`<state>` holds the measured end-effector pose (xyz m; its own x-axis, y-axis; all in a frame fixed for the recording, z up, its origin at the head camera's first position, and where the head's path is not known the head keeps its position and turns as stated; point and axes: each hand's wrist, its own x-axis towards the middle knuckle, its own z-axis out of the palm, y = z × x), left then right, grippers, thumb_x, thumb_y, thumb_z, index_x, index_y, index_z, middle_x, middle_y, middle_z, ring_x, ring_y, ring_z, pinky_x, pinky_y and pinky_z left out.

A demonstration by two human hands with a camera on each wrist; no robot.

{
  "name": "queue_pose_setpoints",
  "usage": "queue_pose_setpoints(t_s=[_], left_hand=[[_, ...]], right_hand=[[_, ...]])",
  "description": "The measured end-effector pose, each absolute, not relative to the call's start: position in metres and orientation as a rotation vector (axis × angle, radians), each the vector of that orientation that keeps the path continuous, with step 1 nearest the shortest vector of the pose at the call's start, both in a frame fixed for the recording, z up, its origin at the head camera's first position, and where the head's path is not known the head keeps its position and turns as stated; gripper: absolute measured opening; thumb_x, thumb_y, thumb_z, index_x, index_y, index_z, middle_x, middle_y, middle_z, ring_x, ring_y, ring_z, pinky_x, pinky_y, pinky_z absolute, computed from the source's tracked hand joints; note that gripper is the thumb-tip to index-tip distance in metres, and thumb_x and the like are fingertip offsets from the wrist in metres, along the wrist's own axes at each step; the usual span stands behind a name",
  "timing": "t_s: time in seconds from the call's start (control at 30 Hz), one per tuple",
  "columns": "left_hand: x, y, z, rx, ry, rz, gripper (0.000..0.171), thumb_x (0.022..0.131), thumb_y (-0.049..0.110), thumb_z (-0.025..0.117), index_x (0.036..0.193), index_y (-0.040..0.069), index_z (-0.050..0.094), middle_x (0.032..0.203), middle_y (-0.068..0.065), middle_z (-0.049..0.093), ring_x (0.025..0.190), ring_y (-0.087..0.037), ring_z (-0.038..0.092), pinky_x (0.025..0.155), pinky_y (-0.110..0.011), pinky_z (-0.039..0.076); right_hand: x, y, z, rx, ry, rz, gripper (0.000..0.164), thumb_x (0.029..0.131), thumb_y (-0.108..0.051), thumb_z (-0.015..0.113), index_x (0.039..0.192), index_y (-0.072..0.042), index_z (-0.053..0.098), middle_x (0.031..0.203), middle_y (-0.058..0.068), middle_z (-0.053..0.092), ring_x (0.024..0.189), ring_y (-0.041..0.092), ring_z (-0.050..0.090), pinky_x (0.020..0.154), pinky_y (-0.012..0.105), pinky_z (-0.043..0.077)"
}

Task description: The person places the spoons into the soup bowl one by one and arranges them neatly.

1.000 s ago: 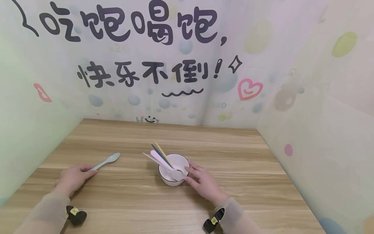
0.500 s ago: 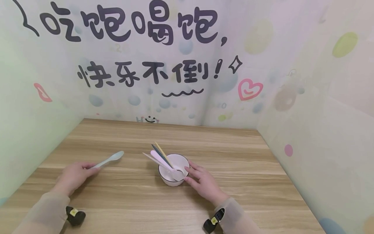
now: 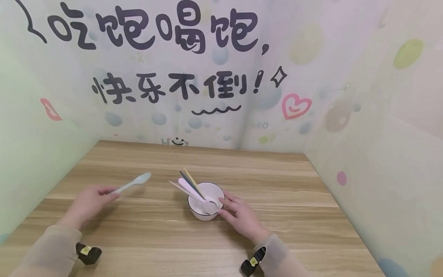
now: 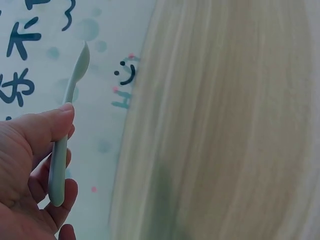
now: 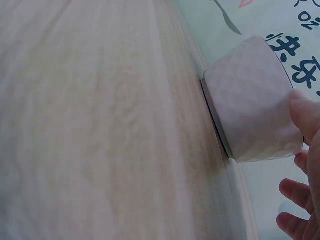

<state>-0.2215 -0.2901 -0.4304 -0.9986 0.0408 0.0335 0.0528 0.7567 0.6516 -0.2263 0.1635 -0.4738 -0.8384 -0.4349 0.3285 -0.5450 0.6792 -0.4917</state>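
Note:
My left hand (image 3: pixel 90 203) pinches a pale blue-green spoon (image 3: pixel 133 182) by its handle, above the left side of the table. In the left wrist view, thumb and fingers of the left hand (image 4: pixel 32 155) close on the spoon (image 4: pixel 59 165), its bowl end pointing up and away. At the centre of the table stands a white bowl (image 3: pixel 204 216) with a dark rim, its outer wall faceted in the right wrist view. My right hand (image 3: pixel 243 219) holds it by the right rim, the thumb on the near side. Several utensils (image 3: pixel 188 187) lean leftward inside it: lilac, whitish, dark blue and yellow handles.
The wood-grain table (image 3: pixel 277 184) is bounded at the back and sides by a printed backdrop (image 3: pixel 221 130) with large black lettering. Dark devices are strapped to both wrists, the left camera (image 3: pixel 89 254) and the right camera (image 3: pixel 250 265).
The left hand has raised the spoon from near the tabletop and moved it slightly away and to the right. My right hand and the bowl have stayed put.

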Motion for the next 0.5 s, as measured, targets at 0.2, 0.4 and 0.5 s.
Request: queue_pose_setpoints(t_s=[0.2,0.4,0.5], left_hand=[[-0.222,-0.281,-0.42,-0.185,-2.897,-1.031,0.04,0.091,0.035,0.066,0.114,0.002,0.068,0.111,-0.022,0.065,0.103,-0.041,0.056,0.077,-0.054,0.043],[-0.222,-0.267,-0.407,-0.244,-2.888,-0.98,0.036,0.088,0.034,0.069,0.111,0.005,0.071,0.102,-0.014,0.065,0.092,-0.029,0.056,0.071,-0.041,0.042],[-0.222,-0.26,-0.4,-0.276,-2.887,-0.957,0.035,0.088,0.032,0.07,0.11,0.005,0.071,0.098,-0.009,0.064,0.085,-0.023,0.053,0.068,-0.035,0.04]], right_hand=[[-0.227,0.164,-0.475,0.801,-2.706,0.877,0.047,0.093,-0.043,0.06,0.132,-0.016,0.06,0.148,0.005,0.043,0.132,0.027,0.044,0.104,0.046,0.036],[-0.227,0.164,-0.475,0.811,-2.706,0.868,0.047,0.093,-0.042,0.06,0.132,-0.016,0.06,0.148,0.005,0.043,0.132,0.027,0.044,0.104,0.045,0.036],[-0.227,0.164,-0.475,0.813,-2.706,0.872,0.047,0.093,-0.042,0.06,0.132,-0.016,0.06,0.148,0.005,0.042,0.132,0.027,0.044,0.104,0.045,0.036]])
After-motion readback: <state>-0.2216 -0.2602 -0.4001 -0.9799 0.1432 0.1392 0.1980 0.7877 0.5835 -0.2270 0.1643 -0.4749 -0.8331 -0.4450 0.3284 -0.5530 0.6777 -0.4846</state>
